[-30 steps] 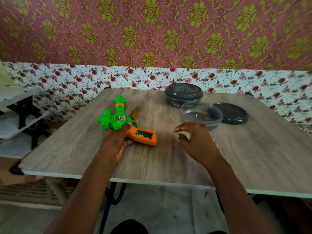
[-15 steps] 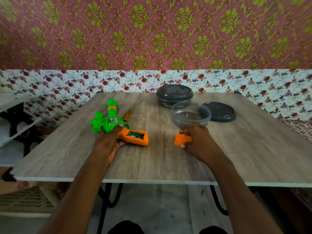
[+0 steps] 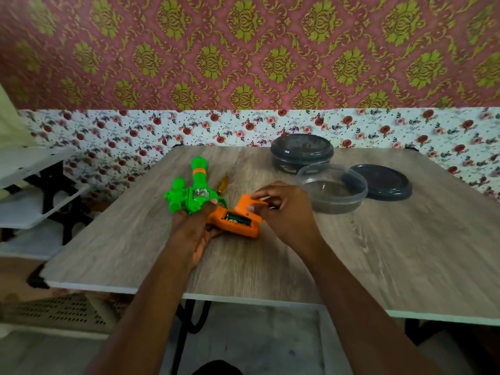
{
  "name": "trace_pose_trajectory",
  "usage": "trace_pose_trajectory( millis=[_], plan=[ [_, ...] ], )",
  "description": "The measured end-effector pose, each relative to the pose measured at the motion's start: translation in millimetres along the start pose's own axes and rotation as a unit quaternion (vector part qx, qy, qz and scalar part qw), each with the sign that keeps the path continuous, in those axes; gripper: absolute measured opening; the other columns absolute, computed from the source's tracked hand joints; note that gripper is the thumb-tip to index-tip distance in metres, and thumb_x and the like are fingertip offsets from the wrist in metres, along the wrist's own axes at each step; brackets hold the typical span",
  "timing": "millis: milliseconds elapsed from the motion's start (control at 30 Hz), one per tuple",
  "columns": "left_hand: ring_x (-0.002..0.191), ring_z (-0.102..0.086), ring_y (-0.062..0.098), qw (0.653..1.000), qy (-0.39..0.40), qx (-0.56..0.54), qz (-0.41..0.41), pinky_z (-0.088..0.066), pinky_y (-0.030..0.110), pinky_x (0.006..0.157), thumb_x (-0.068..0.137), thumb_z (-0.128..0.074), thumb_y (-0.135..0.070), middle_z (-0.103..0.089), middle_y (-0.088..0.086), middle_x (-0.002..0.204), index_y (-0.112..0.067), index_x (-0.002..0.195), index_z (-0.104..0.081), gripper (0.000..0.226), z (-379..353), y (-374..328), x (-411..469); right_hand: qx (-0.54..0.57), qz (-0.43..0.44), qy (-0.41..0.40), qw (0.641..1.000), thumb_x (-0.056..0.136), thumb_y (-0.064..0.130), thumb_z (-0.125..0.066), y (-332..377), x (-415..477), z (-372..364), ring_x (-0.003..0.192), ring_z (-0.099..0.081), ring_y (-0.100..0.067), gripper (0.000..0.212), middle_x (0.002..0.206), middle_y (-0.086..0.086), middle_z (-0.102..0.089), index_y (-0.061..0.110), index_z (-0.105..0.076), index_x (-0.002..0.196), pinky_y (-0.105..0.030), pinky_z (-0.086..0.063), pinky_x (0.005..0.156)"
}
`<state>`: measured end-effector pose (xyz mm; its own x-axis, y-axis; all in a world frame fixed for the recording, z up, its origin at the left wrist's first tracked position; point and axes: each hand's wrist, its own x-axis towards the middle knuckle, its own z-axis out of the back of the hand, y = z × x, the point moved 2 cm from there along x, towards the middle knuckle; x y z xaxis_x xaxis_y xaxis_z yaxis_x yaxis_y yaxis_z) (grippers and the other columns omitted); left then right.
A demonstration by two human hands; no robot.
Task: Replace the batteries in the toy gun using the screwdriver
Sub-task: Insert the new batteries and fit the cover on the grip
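The green toy gun with an orange grip lies on the wooden table, barrel pointing away from me. Its battery compartment is uncovered and batteries show inside. My left hand rests on the gun where body meets grip and holds it down. My right hand pinches the orange battery cover and holds it tilted over the compartment's far edge. The screwdriver, with an amber handle, lies on the table just beyond the gun.
A clear plastic tub stands right of my right hand. Behind it sits a dark lidded container, and a loose dark lid lies to the right. A white shelf unit stands left of the table.
My right hand picked up the orange cover near the clear tub and carried it left to the gun's grip. My left hand stayed on the gun.
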<state>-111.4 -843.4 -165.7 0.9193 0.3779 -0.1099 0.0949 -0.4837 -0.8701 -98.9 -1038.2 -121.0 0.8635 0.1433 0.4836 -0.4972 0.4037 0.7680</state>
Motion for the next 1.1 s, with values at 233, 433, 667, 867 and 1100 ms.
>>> trace_pose_trajectory(
  millis=[233,433,667,867,1100],
  plan=[
    [0.098,-0.073,0.031,1.0,0.004,-0.016,0.003,-0.062,0.042,0.059,0.092,-0.068,-0.001,-0.071,0.021,0.117,-0.009,0.126,-0.06,0.036,1,1,1,-0.045,0.008,0.06,0.997,0.075,0.026,-0.09,-13,0,-13,0.095,-0.067,-0.001,0.031,0.108,0.007,-0.074,0.017,-0.081,0.103,-0.009,-0.052,0.084],
    [0.113,-0.068,0.04,0.999,0.032,-0.015,0.039,-0.063,0.05,0.064,0.092,-0.066,0.0,-0.067,0.025,0.126,-0.005,0.139,-0.051,0.05,3,-2,7,-0.073,0.047,0.106,0.991,0.076,0.035,-0.089,-12,-3,-13,0.108,-0.068,-0.005,0.042,0.118,0.005,-0.076,0.018,-0.08,0.113,-0.029,-0.058,0.096],
    [0.096,-0.07,0.032,0.999,0.035,-0.009,0.024,-0.062,0.046,0.061,0.091,-0.068,0.0,-0.067,0.028,0.123,0.002,0.137,-0.053,0.048,5,-1,7,-0.098,0.172,0.058,0.979,0.071,0.026,-0.09,4,-11,-17,0.093,-0.073,-0.015,0.036,0.101,-0.002,-0.08,0.012,-0.081,0.103,-0.043,-0.06,0.089],
    [0.068,-0.072,0.019,0.999,0.027,0.008,0.024,-0.06,0.038,0.054,0.092,-0.067,-0.001,-0.07,0.02,0.098,0.004,0.125,-0.061,0.034,4,-2,5,-0.048,0.198,0.067,0.977,0.073,0.031,-0.088,5,-18,-24,0.094,-0.073,-0.009,0.035,0.102,0.001,-0.08,0.013,-0.082,0.103,-0.039,-0.062,0.082],
    [0.084,-0.072,0.027,0.999,0.028,0.012,0.019,-0.063,0.047,0.063,0.092,-0.067,-0.002,-0.071,0.022,0.108,0.003,0.128,-0.061,0.037,6,-2,7,-0.071,0.207,0.082,0.972,0.074,0.031,-0.085,4,-21,-20,0.091,-0.073,-0.01,0.033,0.1,0.0,-0.08,0.013,-0.082,0.1,-0.035,-0.062,0.08]
  ],
)
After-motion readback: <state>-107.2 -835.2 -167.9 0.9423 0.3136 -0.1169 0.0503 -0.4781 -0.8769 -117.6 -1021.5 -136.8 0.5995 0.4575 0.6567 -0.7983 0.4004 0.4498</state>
